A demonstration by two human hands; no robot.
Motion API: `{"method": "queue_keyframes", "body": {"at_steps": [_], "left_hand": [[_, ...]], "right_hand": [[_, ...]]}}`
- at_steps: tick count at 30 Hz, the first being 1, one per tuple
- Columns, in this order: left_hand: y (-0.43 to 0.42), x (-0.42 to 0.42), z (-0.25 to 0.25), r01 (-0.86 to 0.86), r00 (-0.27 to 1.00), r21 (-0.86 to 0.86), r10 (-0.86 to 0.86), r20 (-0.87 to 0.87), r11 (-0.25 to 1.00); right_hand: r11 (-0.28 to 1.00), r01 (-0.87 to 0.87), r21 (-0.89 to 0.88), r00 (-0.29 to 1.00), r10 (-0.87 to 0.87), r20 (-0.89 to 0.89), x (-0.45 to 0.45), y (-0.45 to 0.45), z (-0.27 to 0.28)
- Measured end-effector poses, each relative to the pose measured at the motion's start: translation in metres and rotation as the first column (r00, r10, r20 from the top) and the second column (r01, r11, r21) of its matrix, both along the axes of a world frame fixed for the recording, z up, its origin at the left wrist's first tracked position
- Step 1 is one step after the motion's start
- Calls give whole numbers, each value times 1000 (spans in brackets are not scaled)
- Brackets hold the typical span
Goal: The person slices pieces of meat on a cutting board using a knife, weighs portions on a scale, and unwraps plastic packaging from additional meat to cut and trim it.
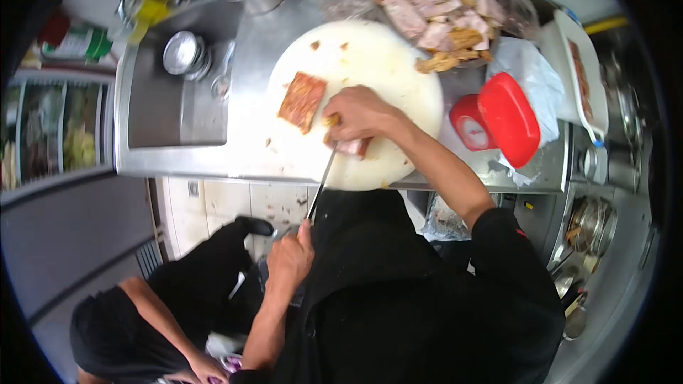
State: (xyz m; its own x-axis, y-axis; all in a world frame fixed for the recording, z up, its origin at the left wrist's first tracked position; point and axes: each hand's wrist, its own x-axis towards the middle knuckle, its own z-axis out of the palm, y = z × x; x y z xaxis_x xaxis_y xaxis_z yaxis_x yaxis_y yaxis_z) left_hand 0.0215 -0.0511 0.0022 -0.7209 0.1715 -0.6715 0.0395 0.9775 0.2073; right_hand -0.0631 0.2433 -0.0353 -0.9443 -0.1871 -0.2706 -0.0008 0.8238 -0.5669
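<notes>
My left hand (288,259) is closed round the handle of a long knife (324,183), whose blade reaches up over the near edge of a round white cutting board (398,85). The blade's far end meets a piece of meat (352,146). My right hand (359,112) rests on this piece with bent fingers and partly covers it; a small yellowish-brown bit shows at its fingertips. Left of my right hand, a reddish-brown slab of meat (302,102) lies flat and apart on the board.
A heap of cut meat (434,7) stands behind the board. Right are a red scale (471,124), a plastic bag (523,64) and a white tray (594,75). A sink (156,110) is left. A co-worker's arm (160,316) is at the lower left.
</notes>
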Motion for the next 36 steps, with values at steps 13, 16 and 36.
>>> {"method": "queue_keyframes", "body": {"at_steps": [13, 16, 36], "left_hand": [[-6, 8, -1, -23, 1000, 144, 21, 11, 989], [-2, 8, 0, -42, 999, 145, 43, 0, 989], [-3, 23, -1, -177, 980, 215, 192, -52, 960]], "right_hand": [[926, 122, -357, 897, -257, -359, 5, 106, 40], [861, 293, -417, 775, -469, -424, 4, 176, 52], [983, 182, -15, 860, -167, -482, 1, 136, 37]]}}
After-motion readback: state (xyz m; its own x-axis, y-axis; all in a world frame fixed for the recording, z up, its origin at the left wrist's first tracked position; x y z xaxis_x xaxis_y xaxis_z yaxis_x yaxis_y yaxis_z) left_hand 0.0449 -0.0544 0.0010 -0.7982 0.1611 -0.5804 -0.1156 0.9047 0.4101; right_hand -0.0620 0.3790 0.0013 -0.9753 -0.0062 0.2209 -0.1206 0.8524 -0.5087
